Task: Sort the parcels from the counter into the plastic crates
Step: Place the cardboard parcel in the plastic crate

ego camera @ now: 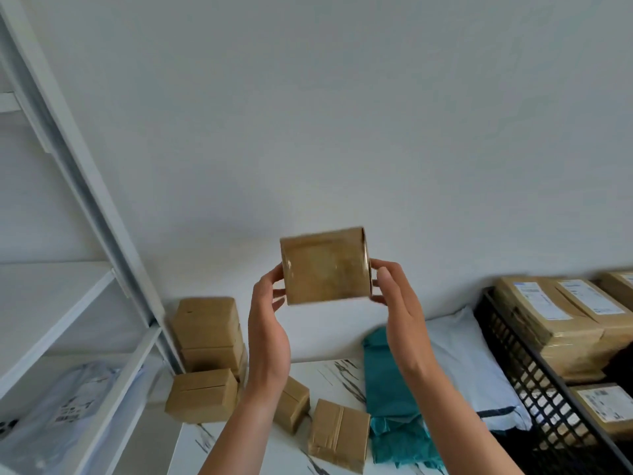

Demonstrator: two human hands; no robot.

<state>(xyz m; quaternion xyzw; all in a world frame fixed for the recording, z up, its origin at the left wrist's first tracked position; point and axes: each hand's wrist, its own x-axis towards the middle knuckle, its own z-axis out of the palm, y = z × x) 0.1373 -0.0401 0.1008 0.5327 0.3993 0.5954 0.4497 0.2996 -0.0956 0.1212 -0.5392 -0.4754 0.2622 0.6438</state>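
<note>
You hold a small brown tape-wrapped cardboard parcel [325, 265] aloft — left hand [270, 320] pinching its nine-o'clock edge, right hand [395, 303] its three-o'clock edge.

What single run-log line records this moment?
held: taped parcel | left hand: grips left side | right hand: grips right side | black crate: holds labelled parcels

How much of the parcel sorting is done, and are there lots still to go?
Some is done: labelled parcels already lie in the black crate. Right now the left hand and right hand hold one small brown box up in the air. Waiting on the counter: several brown boxes, a teal bag and a white bag. So quite a bit is left.
</note>
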